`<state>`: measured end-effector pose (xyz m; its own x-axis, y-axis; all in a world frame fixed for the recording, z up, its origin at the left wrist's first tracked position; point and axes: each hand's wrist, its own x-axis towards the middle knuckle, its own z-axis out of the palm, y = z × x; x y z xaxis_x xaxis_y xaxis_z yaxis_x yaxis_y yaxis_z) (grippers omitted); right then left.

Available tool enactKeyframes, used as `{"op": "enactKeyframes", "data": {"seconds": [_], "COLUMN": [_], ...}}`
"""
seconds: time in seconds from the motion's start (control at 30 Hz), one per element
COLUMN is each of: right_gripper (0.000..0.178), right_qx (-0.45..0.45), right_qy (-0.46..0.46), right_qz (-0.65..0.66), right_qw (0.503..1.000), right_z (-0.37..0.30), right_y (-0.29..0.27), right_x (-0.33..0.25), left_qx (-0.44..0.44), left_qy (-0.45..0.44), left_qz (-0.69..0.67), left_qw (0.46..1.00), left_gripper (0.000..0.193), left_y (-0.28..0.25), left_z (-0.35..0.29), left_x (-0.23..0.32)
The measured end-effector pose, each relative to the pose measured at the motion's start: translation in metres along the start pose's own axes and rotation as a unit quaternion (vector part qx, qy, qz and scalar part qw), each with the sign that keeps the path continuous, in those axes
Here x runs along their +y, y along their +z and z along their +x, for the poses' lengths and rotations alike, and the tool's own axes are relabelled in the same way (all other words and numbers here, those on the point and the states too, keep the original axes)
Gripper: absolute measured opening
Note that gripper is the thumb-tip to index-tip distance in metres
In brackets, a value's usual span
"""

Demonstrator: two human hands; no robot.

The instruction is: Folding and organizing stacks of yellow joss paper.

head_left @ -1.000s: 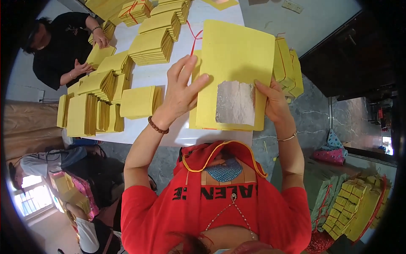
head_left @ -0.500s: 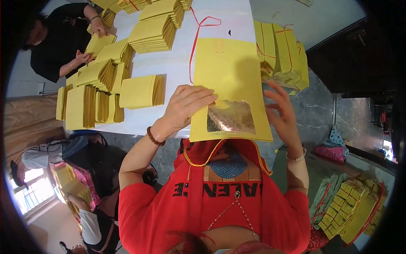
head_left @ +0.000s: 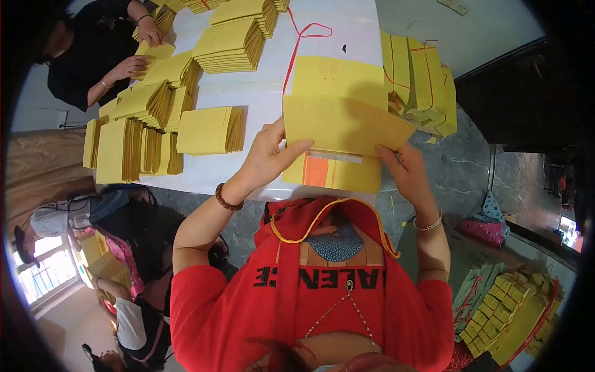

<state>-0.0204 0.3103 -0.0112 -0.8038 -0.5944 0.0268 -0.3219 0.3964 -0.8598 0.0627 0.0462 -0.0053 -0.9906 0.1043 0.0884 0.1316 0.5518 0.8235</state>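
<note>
A yellow paper sheet (head_left: pixel 344 124) is bent up and away from me, its lifted part crossing the pile at mid-height. My left hand (head_left: pixel 271 154) pinches the left side of this fold, thumb in front. At the right corner, my right hand (head_left: pixel 403 170) grips it between thumb and fingers. Under it lies another yellow sheet (head_left: pixel 353 177) with an orange patch (head_left: pixel 316 170) and a strip of silver foil, partly covered by the fold. Farther off, a flat yellow part of the pile (head_left: pixel 331 71) shows on the white table (head_left: pixel 266 99).
Folded yellow paper bundles (head_left: pixel 211 131) stand in several stacks on the left. A red string (head_left: pixel 297 43) lies beyond the pile. Across the table, a co-worker's hands (head_left: pixel 133 65) hold yellow paper. Tied yellow bundles (head_left: pixel 427 80) stand beyond the table's right edge.
The sheet's near part, with its foil patch, has been turned up and away, baring the orange-patched sheet below. My right hand, open beside the pile before, now grips the corner.
</note>
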Motion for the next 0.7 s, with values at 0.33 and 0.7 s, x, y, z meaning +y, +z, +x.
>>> {"op": "enactKeyframes", "data": {"seconds": [0.33,0.7], "right_gripper": [0.036,0.032], "right_qx": [0.051,0.09], "right_qy": [0.041,0.121], "right_qz": [0.239,0.148], "right_qw": [0.969,0.977], "right_z": [0.009,0.018], "right_y": [0.011,0.013], "right_x": [-0.011,-0.014], "left_qx": [0.131,0.133], "left_qy": [-0.087,-0.07], "left_qz": [-0.209,0.039], "left_qw": [0.965,0.988], "left_gripper": [0.052,0.071], "left_y": [0.021,0.017], "left_z": [0.02,0.029], "left_x": [-0.013,-0.002]}}
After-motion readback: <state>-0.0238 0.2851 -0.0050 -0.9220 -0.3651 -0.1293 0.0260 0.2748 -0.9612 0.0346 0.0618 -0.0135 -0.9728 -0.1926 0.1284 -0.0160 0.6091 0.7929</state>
